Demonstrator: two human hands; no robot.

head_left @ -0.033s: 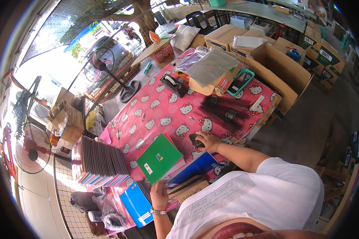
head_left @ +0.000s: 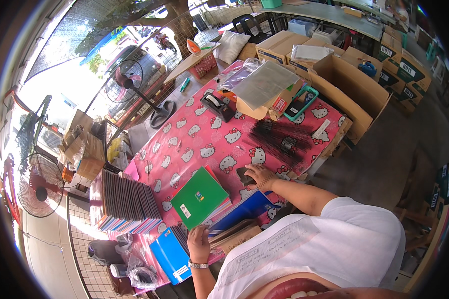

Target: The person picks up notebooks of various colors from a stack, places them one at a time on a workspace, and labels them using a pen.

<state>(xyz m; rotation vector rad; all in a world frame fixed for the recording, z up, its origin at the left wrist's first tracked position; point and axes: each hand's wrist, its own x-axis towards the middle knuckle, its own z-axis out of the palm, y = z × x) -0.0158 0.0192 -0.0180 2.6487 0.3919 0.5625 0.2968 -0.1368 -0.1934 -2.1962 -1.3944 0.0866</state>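
My right hand point(head_left: 260, 177) rests on the table with its fingers curled over a small dark flat object point(head_left: 243, 175), whose kind I cannot make out. My left hand point(head_left: 199, 243), with a metal watch at the wrist, has its fingers bent together at the near corner of a green notebook point(head_left: 199, 196). What it grips, if anything, is hidden. The green notebook lies on a stack with red and white edges. Between my hands is a dark blue spiral-bound notebook point(head_left: 242, 213). A bright blue notebook point(head_left: 168, 255) lies left of my left hand.
A tall stack of spiral-bound notebooks point(head_left: 124, 202) stands at the left. Black binding coils point(head_left: 279, 142), a tape dispenser point(head_left: 218, 106), a green basket point(head_left: 303, 103) and clear plastic sheets point(head_left: 266, 84) lie on the pink patterned table cover point(head_left: 187, 134). Open carton point(head_left: 351, 92) stands at its far right.
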